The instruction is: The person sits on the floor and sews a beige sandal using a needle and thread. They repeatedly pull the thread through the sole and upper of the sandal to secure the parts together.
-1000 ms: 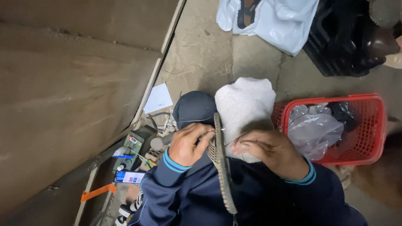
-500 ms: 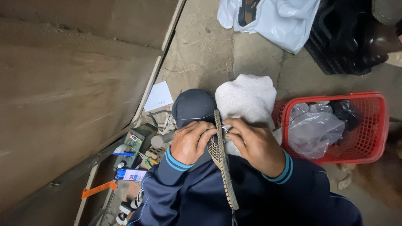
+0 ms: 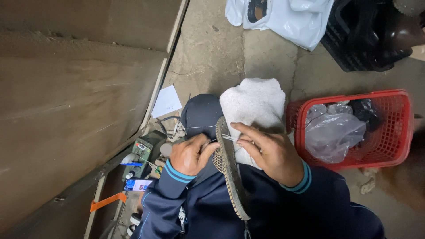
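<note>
Head view: left hand pinches shoe sole edge on lap, right hand grips thin needle-like tool at sole rim. Risk: tool slips, pricks left fingers; thread could snag.

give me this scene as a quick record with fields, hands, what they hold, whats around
setting: concrete floor beside a wooden board
left hand: grip closed on the shoe sole, which stands on edge over the lap
right hand: fingertips pinched at the sole's upper edge, on something thin and pale, too small to tell
behind the sole: white cloth, dark cap
right side: red basket holding a clear plastic bag
left side: small bottles and tools
</note>
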